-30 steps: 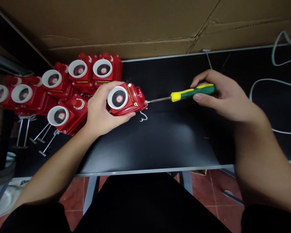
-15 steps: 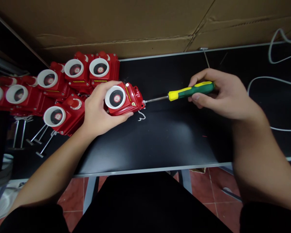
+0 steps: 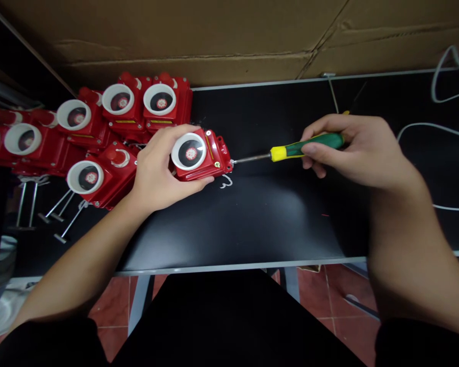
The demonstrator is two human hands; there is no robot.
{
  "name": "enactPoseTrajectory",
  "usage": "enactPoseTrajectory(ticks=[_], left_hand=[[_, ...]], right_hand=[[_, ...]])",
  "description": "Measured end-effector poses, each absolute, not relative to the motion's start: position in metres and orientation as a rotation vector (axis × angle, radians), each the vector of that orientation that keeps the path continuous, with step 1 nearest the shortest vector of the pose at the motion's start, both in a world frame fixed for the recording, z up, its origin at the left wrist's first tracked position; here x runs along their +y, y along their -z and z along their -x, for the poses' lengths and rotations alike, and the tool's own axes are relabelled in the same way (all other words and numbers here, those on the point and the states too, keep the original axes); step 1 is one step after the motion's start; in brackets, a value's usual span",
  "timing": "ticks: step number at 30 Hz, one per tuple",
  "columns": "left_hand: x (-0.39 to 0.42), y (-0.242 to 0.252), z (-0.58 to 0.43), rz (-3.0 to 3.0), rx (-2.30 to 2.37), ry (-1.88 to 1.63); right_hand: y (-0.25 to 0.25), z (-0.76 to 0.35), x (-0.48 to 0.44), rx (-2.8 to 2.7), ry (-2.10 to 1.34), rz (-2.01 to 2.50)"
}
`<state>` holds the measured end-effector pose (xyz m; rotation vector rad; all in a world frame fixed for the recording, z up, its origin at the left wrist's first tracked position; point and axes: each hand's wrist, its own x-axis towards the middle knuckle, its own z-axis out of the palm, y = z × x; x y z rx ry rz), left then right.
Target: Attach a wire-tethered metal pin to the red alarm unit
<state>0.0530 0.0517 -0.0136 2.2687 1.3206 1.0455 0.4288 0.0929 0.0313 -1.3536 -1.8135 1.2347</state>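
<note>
My left hand [image 3: 156,171] is closed round a red box [image 3: 208,158] with a white ring and black dial on its top, pressing it onto the black table [image 3: 252,219]. My right hand [image 3: 357,148] grips the green and yellow handle of a screwdriver [image 3: 290,150]. Its metal shaft runs left, and the tip touches the right end of the red box. A small white wire scrap [image 3: 226,182] lies on the table just below that end.
Several more red boxes [image 3: 110,122] of the same kind crowd the table's back left, some with metal rods sticking out. Cardboard [image 3: 214,35] stands behind the table. White cables [image 3: 439,127] loop at the right. Red floor tiles show below the front edge.
My right hand has rolled the screwdriver handle, so less yellow shows on it. The red box and the left hand stay in place; the view shifted slightly.
</note>
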Motion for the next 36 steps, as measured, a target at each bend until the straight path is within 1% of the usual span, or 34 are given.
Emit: enactPoseTrajectory(ticks=[9, 15, 20, 28, 33, 36], left_hand=[[0.049, 0.014, -0.057, -2.256, 1.306, -1.095], [0.050, 0.015, -0.056, -2.272, 1.302, -1.084], [0.051, 0.015, -0.056, -2.255, 1.287, -1.110], [0.052, 0.014, -0.057, -2.283, 1.284, -1.128], [0.051, 0.014, -0.058, -2.277, 1.307, -1.102], [0.051, 0.015, -0.058, -2.257, 1.303, -1.104]], right_hand=[[-0.032, -0.428, 0.097, -2.032, -1.049, 1.450], [-0.023, -0.433, 0.100, -2.042, -0.965, 1.381], [-0.018, -0.442, 0.101, -2.182, -0.842, 1.330], [-0.024, -0.441, 0.102, -2.151, -0.880, 1.253], [-0.029, -0.437, 0.100, -2.117, -0.870, 1.334], [-0.030, -0.434, 0.097, -2.082, -0.937, 1.411]])
